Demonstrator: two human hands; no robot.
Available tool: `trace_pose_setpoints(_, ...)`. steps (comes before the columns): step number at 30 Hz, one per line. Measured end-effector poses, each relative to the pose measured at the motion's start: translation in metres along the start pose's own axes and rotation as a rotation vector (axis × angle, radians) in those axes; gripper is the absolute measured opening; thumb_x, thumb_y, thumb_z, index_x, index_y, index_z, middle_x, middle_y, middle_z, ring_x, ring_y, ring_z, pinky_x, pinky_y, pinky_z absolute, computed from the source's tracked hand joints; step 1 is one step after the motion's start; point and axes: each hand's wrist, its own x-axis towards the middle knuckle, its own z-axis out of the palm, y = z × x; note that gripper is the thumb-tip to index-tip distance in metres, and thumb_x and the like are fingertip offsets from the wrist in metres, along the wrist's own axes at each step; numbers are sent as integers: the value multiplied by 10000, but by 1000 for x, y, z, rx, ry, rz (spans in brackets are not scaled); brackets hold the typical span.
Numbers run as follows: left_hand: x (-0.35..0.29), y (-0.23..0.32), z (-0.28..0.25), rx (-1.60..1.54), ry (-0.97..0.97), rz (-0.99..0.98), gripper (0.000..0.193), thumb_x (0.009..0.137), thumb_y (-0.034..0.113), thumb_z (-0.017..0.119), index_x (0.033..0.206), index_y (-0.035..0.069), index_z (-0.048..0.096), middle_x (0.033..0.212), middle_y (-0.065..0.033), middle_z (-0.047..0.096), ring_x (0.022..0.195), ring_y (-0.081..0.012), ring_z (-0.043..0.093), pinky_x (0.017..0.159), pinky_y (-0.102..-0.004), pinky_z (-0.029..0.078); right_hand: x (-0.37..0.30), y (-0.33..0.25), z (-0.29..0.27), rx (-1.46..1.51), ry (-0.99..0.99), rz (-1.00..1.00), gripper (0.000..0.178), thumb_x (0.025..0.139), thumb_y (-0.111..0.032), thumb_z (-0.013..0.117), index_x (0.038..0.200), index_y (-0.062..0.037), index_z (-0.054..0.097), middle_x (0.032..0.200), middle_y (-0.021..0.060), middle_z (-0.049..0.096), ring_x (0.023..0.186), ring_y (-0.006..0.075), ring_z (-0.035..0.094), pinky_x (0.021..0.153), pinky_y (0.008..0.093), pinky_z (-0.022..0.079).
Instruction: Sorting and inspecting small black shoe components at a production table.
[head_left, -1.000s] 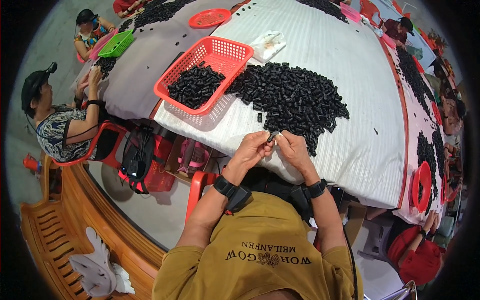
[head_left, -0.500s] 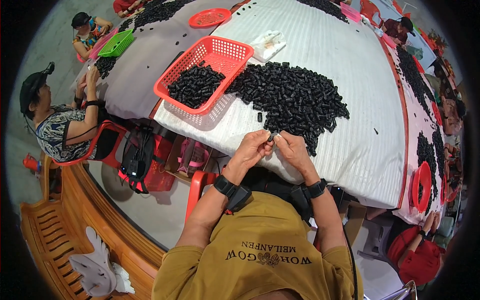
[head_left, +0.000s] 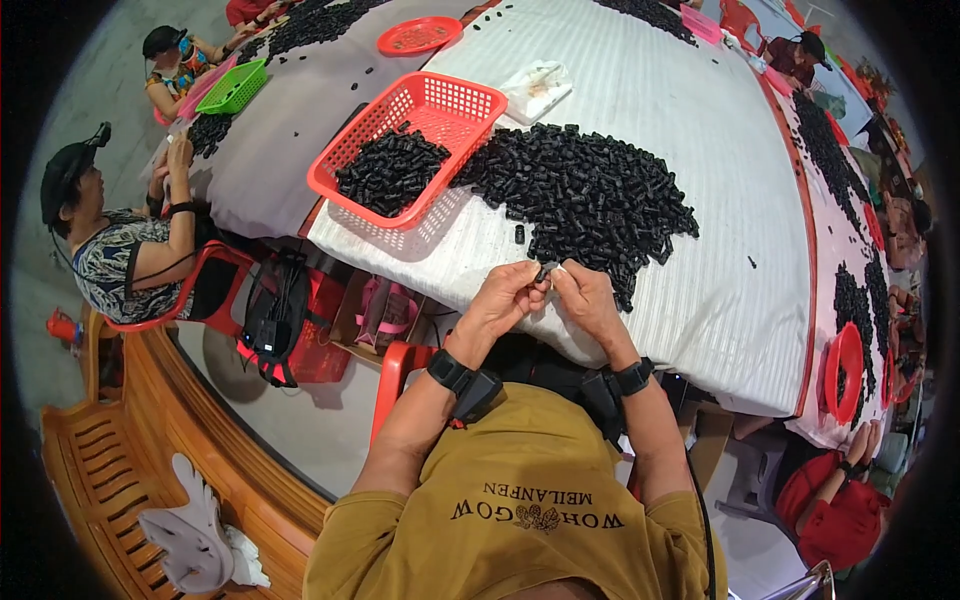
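Observation:
My left hand [head_left: 508,297] and my right hand [head_left: 588,298] meet at the near edge of the white-covered table. Between their pinched fingertips is a small black cylindrical piece [head_left: 545,271], mostly covered by the fingers. Just beyond them spreads a large heap of similar black pieces [head_left: 590,205]. One loose black piece [head_left: 519,234] lies apart, left of the heap. A red perforated plastic basket [head_left: 465,125] stands at the heap's left, with many of the same pieces in its near part.
A crumpled white plastic bag [head_left: 537,90] lies behind the heap, and a red plastic lid [head_left: 418,36] farther back. At left, a person [head_left: 130,240] sits by a green basket [head_left: 232,86]. A wooden bench [head_left: 120,480] is at lower left; another table with a red basin [head_left: 843,373] is at right.
My fingers have shifted slightly around the black piece, both hands staying in the same place. The person at left has lowered their hands a little.

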Motion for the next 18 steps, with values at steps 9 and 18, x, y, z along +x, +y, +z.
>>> trace_pose_setpoints(9,3,-1,-1,18,16,-2,184,889,173,545,870,-9,564,756,-54,545,627,-109,487,547,-229,408,-1,3,0,-57,-35,-17,276,866,-258,526,757,-7,565,582,176,519,490,254,527,484,329,402)
trace_pose_setpoints(18,0,0,3,-14,12,0,183,887,166,547,884,-16,567,742,-58,544,625,-114,487,541,-226,406,-1,3,3,27,33,2,280,869,-249,526,739,-3,555,564,156,512,479,233,518,479,318,400)
